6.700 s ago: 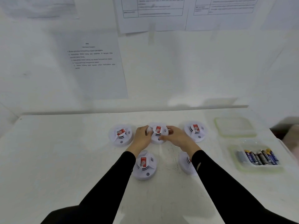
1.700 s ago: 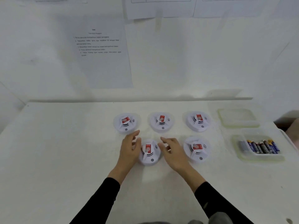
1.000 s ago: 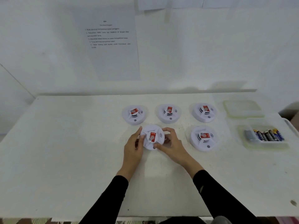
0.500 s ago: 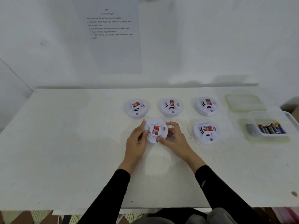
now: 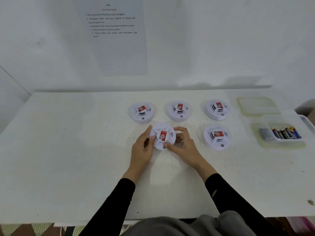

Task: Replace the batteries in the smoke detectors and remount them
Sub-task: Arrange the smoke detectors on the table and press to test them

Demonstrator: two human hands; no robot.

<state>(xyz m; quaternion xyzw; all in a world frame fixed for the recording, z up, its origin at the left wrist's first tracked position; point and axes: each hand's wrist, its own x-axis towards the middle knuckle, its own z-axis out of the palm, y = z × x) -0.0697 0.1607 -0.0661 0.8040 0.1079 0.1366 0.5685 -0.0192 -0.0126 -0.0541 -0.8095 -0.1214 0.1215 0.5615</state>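
Several white round smoke detectors with red labels lie on the white table (image 5: 68, 150). Both hands hold the front-left detector (image 5: 162, 136), tilted up off the table. My left hand (image 5: 142, 149) grips its left rim, my right hand (image 5: 185, 146) its right and lower rim. Three detectors stand in a back row: left detector (image 5: 141, 112), middle detector (image 5: 179, 110), right detector (image 5: 216, 109). Another detector (image 5: 216, 137) sits at the front right.
A clear plastic tub (image 5: 289, 123) with several batteries (image 5: 283, 133) stands at the right edge. Its lid (image 5: 257, 105) lies behind it. A printed instruction sheet (image 5: 114, 36) hangs on the wall behind the table.
Earlier both hands were on the middle back detector. They moved to the front-left detector, took hold of it and lifted it slightly. The camera view has tipped downward.
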